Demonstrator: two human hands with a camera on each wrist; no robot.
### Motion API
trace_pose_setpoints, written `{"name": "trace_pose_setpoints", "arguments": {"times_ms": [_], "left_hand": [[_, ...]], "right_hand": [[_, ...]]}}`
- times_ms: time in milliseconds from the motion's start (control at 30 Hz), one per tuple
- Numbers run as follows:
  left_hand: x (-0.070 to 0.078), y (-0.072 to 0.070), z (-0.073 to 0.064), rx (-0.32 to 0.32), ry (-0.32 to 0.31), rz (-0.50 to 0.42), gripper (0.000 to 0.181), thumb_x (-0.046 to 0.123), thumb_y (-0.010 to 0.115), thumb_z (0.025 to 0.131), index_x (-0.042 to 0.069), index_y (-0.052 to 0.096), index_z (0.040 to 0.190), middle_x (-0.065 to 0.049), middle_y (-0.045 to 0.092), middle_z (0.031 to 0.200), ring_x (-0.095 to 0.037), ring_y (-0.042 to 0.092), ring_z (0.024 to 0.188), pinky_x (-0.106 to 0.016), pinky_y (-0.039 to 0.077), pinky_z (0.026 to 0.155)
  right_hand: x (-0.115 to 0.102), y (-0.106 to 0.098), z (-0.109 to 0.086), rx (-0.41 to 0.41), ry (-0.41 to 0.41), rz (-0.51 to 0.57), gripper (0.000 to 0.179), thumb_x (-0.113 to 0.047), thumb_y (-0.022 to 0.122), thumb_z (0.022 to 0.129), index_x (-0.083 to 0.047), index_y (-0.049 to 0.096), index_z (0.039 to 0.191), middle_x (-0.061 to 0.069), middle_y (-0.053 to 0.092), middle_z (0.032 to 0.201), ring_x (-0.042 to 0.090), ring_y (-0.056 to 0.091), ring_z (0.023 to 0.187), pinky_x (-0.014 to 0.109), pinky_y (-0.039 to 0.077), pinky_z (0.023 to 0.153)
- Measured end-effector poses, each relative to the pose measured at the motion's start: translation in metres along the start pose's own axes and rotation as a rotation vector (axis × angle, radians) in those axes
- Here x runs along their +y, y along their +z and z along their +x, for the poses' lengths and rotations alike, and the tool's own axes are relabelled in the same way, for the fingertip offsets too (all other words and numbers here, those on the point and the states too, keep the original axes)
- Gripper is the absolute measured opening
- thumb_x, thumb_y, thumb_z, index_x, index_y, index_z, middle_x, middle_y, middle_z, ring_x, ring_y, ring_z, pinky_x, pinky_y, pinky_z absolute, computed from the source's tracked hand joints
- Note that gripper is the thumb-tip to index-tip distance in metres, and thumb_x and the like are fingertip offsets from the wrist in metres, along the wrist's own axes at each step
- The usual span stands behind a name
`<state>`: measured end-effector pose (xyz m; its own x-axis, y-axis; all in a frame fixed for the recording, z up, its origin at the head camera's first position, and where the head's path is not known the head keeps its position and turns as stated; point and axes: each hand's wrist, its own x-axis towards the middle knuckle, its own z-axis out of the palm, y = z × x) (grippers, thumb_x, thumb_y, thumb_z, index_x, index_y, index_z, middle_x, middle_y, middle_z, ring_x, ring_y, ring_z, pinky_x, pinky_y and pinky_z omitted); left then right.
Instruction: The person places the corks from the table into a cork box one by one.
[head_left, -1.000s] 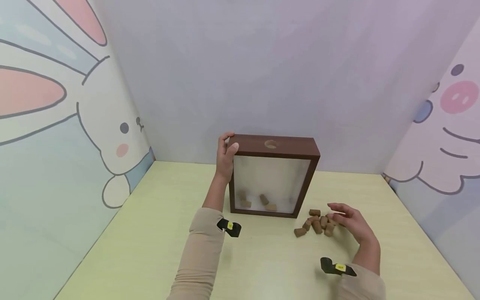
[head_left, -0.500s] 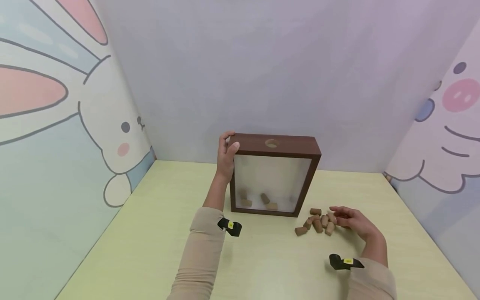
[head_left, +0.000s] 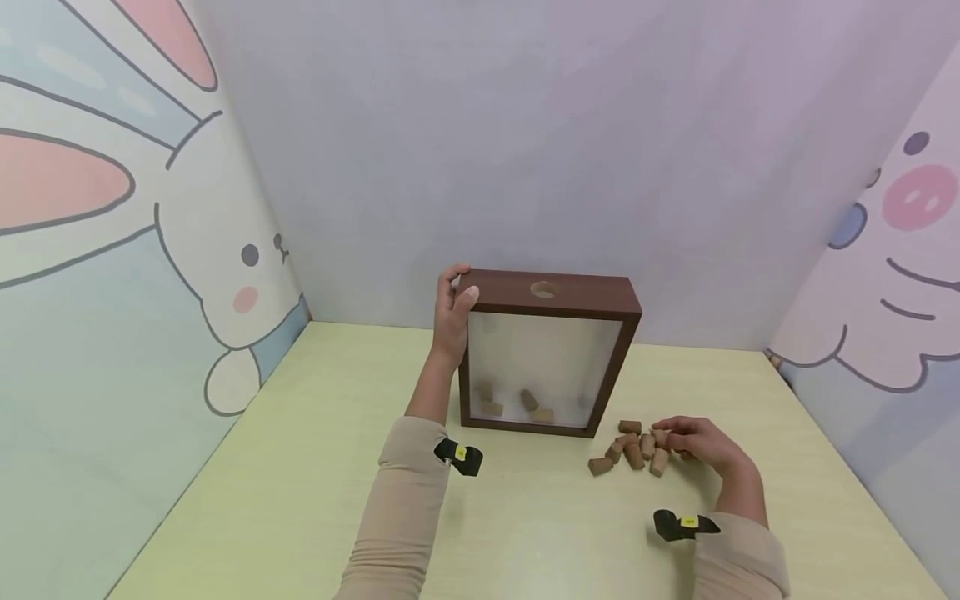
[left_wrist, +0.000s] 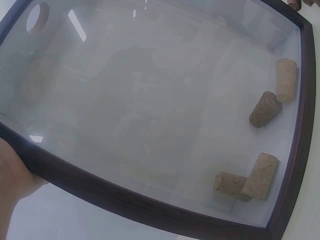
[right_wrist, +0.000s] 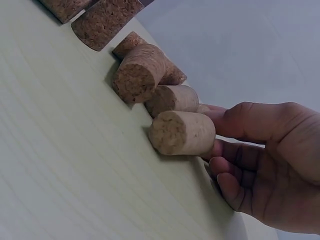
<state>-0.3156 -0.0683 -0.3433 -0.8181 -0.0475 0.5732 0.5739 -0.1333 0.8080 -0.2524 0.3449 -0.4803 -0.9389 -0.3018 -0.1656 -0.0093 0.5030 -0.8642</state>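
A dark brown wooden shadow box (head_left: 588, 292) with a clear front stands upright on the table, a round hole in its top. My left hand (head_left: 450, 325) grips its upper left corner, the thumb on top and fingers round the far side. Several corks (left_wrist: 262, 175) lie along the bottom inside the box. To the right of the box, my right hand (head_left: 708, 443) pinches a pale cork (head_left: 661, 437) at the edge of a loose group. In the right wrist view, another cork (right_wrist: 185, 133) partly hides the fingertips and the pinched cork.
Several loose corks (head_left: 633, 454) lie on the pale yellow table (head_left: 525, 525) by the box's lower right corner. A plain wall (head_left: 525, 150) rises behind the box. Side walls with a cartoon rabbit (head_left: 210, 275) and pig (head_left: 862, 300) border the table.
My right hand has lowered to the right side of the loose corks, and its thumb and fingers have come together on one. The left hand and the box have stayed put.
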Motion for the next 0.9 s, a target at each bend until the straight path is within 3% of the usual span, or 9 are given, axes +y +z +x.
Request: {"name": "trace_pose_setpoints", "arguments": {"times_ms": [167, 267, 433, 733, 900], "left_hand": [[-0.002, -0.001, 0.000, -0.023, 0.009, -0.013, 0.060, 0.027, 0.047, 0.083, 0.000, 0.033, 0.134, -0.012, 0.028, 0.135, -0.013, 0.033, 0.095, -0.032, 0.028, 0.081], [-0.003, -0.002, 0.000, -0.024, 0.008, -0.015, 0.061, 0.028, 0.047, 0.083, 0.000, 0.033, 0.135, -0.011, 0.028, 0.135, -0.013, 0.032, 0.094, -0.033, 0.028, 0.081], [-0.004, 0.000, 0.001, -0.011, 0.000, -0.020, 0.061, 0.034, 0.048, 0.081, 0.003, 0.036, 0.132, -0.006, 0.029, 0.135, -0.014, 0.033, 0.094, -0.032, 0.028, 0.081], [-0.004, 0.000, -0.001, 0.000, -0.019, 0.000, 0.064, 0.041, 0.050, 0.079, 0.005, 0.037, 0.131, -0.004, 0.034, 0.127, -0.014, 0.034, 0.090, -0.034, 0.028, 0.079], [-0.001, 0.000, -0.001, -0.012, -0.006, -0.022, 0.061, 0.031, 0.049, 0.082, 0.000, 0.035, 0.133, -0.001, 0.036, 0.114, -0.013, 0.033, 0.085, -0.035, 0.027, 0.076]], "right_hand": [[-0.004, 0.003, -0.001, 0.032, 0.020, -0.016, 0.032, -0.005, 0.052, 0.090, 0.011, 0.054, 0.118, 0.008, 0.057, 0.088, 0.015, 0.047, 0.070, 0.029, 0.042, 0.062], [-0.012, 0.004, -0.006, 0.099, 0.035, 0.020, 0.035, -0.005, 0.053, 0.090, 0.011, 0.052, 0.121, 0.009, 0.058, 0.088, 0.015, 0.050, 0.071, 0.030, 0.044, 0.064], [-0.028, 0.004, -0.020, 0.241, 0.020, 0.054, 0.043, -0.011, 0.054, 0.092, 0.010, 0.046, 0.129, 0.017, 0.058, 0.107, 0.013, 0.056, 0.085, 0.034, 0.048, 0.074], [-0.048, 0.015, -0.026, 0.278, 0.030, 0.055, 0.040, -0.011, 0.051, 0.094, 0.008, 0.047, 0.129, 0.018, 0.056, 0.112, 0.009, 0.057, 0.088, 0.032, 0.047, 0.075], [-0.070, 0.028, -0.027, 0.333, -0.046, 0.045, 0.037, -0.014, 0.052, 0.094, 0.005, 0.051, 0.125, 0.019, 0.058, 0.111, 0.008, 0.056, 0.089, 0.027, 0.046, 0.075]]}}
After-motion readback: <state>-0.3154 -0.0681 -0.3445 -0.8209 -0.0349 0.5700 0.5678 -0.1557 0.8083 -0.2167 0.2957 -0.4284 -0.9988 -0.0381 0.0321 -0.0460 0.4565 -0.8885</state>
